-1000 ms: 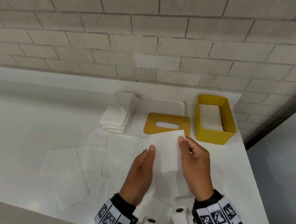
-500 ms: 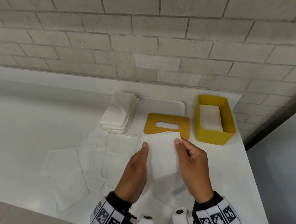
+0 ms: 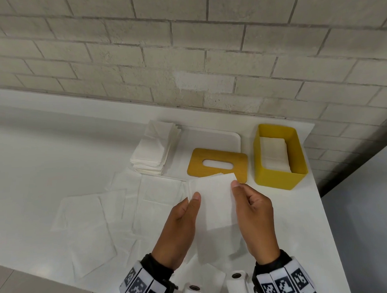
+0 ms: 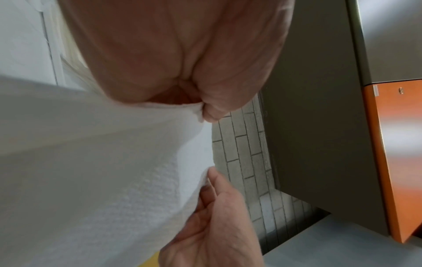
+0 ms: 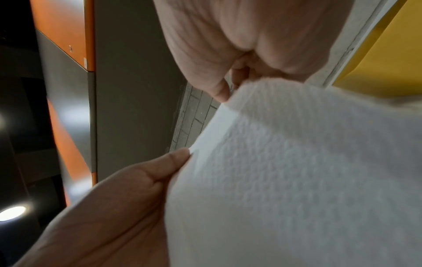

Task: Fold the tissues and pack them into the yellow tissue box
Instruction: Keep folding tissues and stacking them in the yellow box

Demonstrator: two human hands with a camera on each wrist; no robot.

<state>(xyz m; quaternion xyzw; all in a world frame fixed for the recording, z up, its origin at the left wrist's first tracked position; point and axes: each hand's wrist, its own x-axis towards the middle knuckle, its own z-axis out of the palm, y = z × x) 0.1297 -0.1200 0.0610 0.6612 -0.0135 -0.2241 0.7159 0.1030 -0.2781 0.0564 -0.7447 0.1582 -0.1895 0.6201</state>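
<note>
I hold one white tissue (image 3: 213, 201) above the table between both hands. My left hand (image 3: 187, 216) pinches its left edge and my right hand (image 3: 247, 201) pinches its right edge; the top edge is doubled over. Both wrist views show the embossed tissue (image 4: 114, 171) (image 5: 297, 180) pinched between thumb and fingers. The yellow tissue box (image 3: 279, 175) stands open at the right with folded tissues (image 3: 274, 152) inside. Its yellow slotted lid (image 3: 218, 165) lies flat to the left of it.
A stack of folded tissues (image 3: 154, 151) sits at the back beside a white tray (image 3: 210, 138). Several unfolded tissues (image 3: 88, 216) lie spread over the white table (image 3: 32, 166) to the left. The table's right edge and a brick wall are close by.
The tissue's lower part has come up off the table, so it looks shorter. Both hands have shifted slightly left and nearer to me, still pinching its edges.
</note>
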